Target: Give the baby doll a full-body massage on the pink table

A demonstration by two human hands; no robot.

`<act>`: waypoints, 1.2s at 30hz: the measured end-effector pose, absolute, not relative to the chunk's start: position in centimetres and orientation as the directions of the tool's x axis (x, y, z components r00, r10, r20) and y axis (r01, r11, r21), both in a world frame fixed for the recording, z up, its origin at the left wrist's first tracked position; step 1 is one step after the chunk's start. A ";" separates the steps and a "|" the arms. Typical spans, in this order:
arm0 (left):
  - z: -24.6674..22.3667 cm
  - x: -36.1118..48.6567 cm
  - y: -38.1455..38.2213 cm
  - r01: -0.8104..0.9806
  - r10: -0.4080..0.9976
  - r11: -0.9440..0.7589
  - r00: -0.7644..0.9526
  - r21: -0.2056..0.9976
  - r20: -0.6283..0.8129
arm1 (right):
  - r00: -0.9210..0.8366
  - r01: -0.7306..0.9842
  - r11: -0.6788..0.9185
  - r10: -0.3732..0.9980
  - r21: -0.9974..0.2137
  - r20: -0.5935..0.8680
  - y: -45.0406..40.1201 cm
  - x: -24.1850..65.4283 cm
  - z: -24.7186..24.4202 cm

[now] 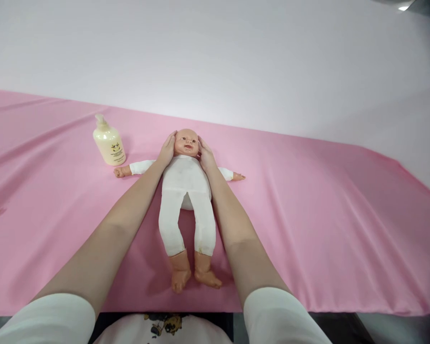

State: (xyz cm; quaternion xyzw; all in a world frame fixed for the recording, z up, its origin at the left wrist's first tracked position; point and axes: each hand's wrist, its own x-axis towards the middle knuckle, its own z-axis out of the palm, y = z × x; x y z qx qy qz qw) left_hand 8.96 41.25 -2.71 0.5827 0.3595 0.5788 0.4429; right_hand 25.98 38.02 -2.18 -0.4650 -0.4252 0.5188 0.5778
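A baby doll (187,177) with a white cloth body lies face up on the pink cloth, its arms spread and its feet towards me. My left hand (167,149) rests against the left side of the doll's head, and my right hand (205,154) against the right side. Between them my two hands hold the head, their fingers curving along it and partly hidden under or behind it. A cream pump bottle (109,143) stands beyond the doll's outstretched arm on the left.
The pink cloth (308,215) covers the table and has folds at the right and left. A white surface (215,62) lies beyond its back edge. The table's front edge is close to my body.
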 end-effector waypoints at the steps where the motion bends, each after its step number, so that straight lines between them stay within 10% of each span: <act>1: -2.5 8.9 41.1 -0.090 0.934 -0.343 0.071 0.935 0.349 | 0.100 -0.194 0.039 0.995 -0.980 0.019 37.9 26.0 -2.2; 36: -2.1 8.3 40.3 0.146 0.927 -0.366 0.147 0.919 0.346 | -0.002 -0.212 0.114 0.993 -0.971 0.117 38.4 26.6 -2.8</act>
